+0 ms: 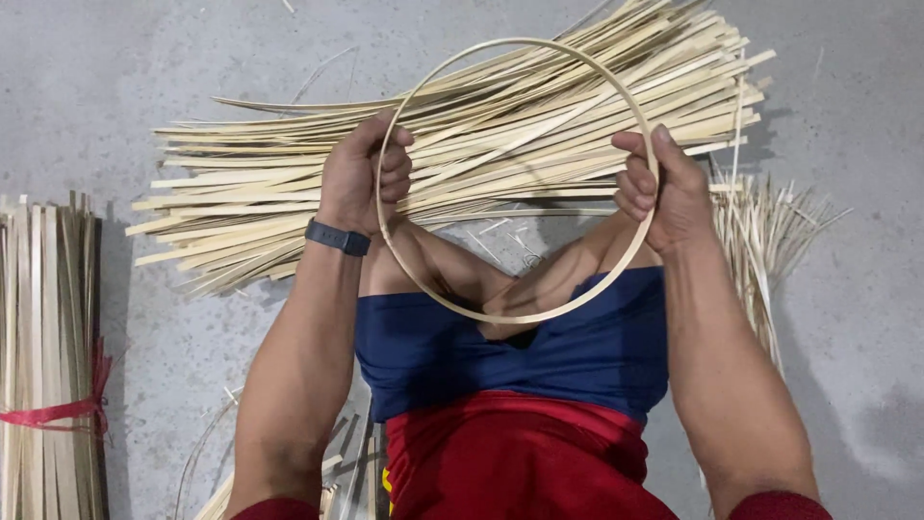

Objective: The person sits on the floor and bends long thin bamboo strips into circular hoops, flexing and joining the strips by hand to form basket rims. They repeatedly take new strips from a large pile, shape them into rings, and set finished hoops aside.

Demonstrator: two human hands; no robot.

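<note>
I hold a thin round hoop (525,43) of pale bamboo up in front of me with both hands. My left hand (361,173) grips its left side, with a dark band on the wrist. My right hand (664,188) grips the right side, fingers curled around the strip. Behind the hoop, a big loose pile of flat bamboo strips (241,202) lies across the concrete floor. My crossed legs in blue shorts show through the hoop's lower half.
A bundle of bamboo strips (43,318) tied with red string lies at the left edge. A fan of finer bamboo slivers (770,231) spreads at the right. A few more strips (332,472) lie by my left knee on the grey floor.
</note>
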